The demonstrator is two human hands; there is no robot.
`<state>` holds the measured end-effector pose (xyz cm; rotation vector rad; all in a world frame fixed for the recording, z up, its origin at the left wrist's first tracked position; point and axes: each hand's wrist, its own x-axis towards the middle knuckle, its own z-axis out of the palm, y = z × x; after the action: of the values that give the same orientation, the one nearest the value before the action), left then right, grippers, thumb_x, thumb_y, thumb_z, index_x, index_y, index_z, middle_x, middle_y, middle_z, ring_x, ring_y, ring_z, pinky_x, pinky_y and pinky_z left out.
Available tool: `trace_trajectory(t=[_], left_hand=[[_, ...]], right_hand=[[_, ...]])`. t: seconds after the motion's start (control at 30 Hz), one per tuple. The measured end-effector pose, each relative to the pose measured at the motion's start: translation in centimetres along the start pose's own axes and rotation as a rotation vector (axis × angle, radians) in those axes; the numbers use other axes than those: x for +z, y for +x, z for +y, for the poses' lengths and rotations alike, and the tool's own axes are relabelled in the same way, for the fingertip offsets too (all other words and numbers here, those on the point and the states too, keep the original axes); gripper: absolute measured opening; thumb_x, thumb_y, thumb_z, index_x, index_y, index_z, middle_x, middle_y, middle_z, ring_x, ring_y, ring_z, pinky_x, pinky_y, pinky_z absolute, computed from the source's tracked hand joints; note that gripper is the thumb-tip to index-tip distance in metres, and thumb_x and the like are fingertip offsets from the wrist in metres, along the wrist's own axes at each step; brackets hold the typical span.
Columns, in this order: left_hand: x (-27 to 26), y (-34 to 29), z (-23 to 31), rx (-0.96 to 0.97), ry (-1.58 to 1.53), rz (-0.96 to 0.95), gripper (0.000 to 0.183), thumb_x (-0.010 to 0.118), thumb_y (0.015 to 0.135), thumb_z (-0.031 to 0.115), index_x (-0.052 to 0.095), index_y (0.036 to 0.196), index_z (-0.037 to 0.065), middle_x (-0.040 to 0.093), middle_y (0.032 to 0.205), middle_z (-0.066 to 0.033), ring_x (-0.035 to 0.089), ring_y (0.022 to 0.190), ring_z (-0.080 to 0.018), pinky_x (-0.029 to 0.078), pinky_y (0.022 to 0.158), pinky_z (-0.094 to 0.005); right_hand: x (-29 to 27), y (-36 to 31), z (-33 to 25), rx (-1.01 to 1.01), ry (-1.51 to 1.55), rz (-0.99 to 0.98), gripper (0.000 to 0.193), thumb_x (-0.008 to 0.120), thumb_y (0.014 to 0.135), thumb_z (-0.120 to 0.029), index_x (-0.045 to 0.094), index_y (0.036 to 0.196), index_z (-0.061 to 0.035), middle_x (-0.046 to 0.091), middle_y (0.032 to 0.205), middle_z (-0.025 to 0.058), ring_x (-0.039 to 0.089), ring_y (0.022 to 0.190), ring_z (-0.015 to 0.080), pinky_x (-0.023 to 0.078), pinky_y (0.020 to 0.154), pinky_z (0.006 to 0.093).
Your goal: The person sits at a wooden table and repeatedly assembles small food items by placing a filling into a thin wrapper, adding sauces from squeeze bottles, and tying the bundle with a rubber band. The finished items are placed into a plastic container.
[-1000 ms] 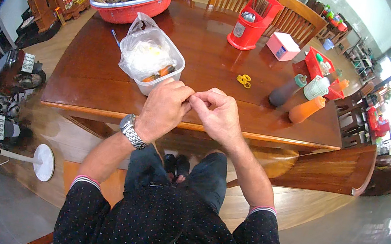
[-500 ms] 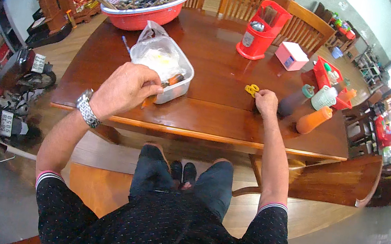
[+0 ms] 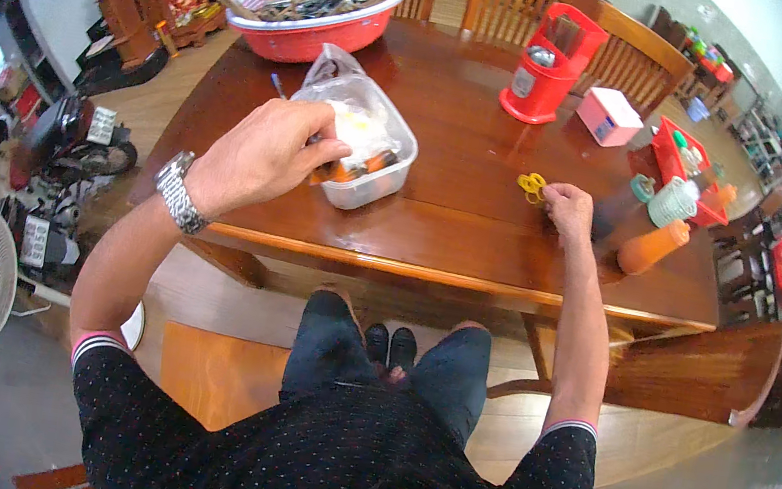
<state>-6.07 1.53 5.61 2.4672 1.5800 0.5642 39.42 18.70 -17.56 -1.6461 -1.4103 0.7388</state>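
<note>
Dark polished wood made up the table (image 3: 455, 224), and both of the person's hands were over it. The left hand (image 3: 258, 156), a metal watch (image 3: 178, 193) on its wrist, hovered at the near left corner of a clear tub (image 3: 364, 154). Its fingers (image 3: 319, 148) were curled together and dipped toward the tub's rim; whether they pinched anything could not be told. Just past those fingertips, inside the tub, lay orange and white pieces under a loose plastic bag (image 3: 339, 85).

The right hand (image 3: 568, 210) rested on the wood well to the right of the tub. Its fingers (image 3: 555, 196) were bent down and close together, the tips just beside a pair of small yellow scissors (image 3: 530, 183), which lay flat on the table on their left. Whether the fingertips touched the scissors was unclear.

To the right of that hand stood an orange bottle (image 3: 651, 247) and a dark bottle (image 3: 619, 206). Farther back from the fingers stood a red holder (image 3: 549, 66), a pink box (image 3: 609, 115) and, beyond the tub, a red basin (image 3: 309, 15) filled with utensils.
</note>
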Motion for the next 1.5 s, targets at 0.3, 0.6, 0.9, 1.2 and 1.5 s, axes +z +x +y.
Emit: trace_trajectory(t=[0.3,0.6,0.9,1.2,1.5], left_hand=[[2.1,0.6,-0.5,0.352,0.18,0.123,0.013,0.069,0.095,0.017,0.068,0.092,0.005,0.066,0.093,-0.0169,0.064,0.091,-0.039,0.051,0.08,-0.0502],[2.7,2.4,2.8,0.485,0.142,0.223,0.013,0.067,0.097,0.018,0.067,0.093,0.006,0.063,0.087,-0.0161,0.064,0.087,-0.0381,0.052,0.078,-0.0481],[4.2,2.9,8.2,0.255,-0.335,-0.06,0.028,0.07,0.098,0.017,0.064,0.121,0.001,0.075,0.084,-0.0182,0.074,0.078,-0.0362,0.056,0.071,-0.0436],[4.9,4.6,8.3,0.198,-0.344,-0.012,0.018,0.071,0.097,0.015,0.07,0.096,-0.003,0.075,0.083,-0.018,0.075,0.077,-0.0267,0.055,0.068,-0.0383],[6.0,7.9,6.7,0.328,-0.162,0.104,0.02,0.071,0.098,0.02,0.065,0.092,0.001,0.066,0.079,-0.019,0.067,0.072,-0.0294,0.05,0.066,-0.0418]], right_hand=[[-1.2,-4.0,-5.3,-0.083,0.171,-0.042,0.021,0.069,0.1,-0.017,0.075,0.104,0.0025,0.072,0.084,0.0052,0.064,0.073,0.0101,0.052,0.065,0.0273],[-1.3,-11.9,-14.3,-0.474,0.079,-0.005,0.014,0.071,0.1,-0.014,0.074,0.103,0.0002,0.072,0.09,0.0043,0.064,0.081,0.0117,0.053,0.075,0.0287],[-0.4,-17.6,-20.4,-0.81,0.157,0.053,0.005,0.074,0.094,-0.002,0.073,0.099,-0.0015,0.069,0.092,0.0078,0.066,0.084,0.0162,0.053,0.073,0.0292],[0.4,-19.4,-20.9,-0.74,0.267,-0.057,0.01,0.073,0.097,-0.007,0.069,0.101,0.0006,0.067,0.087,0.005,0.064,0.08,0.0138,0.052,0.072,0.0287],[-1.5,-23.2,-21.4,-0.252,0.621,-0.581,0.034,0.053,0.112,-0.031,0.059,0.09,-0.0055,0.058,0.075,-0.0017,0.052,0.066,0.0067,0.044,0.06,0.0245]])
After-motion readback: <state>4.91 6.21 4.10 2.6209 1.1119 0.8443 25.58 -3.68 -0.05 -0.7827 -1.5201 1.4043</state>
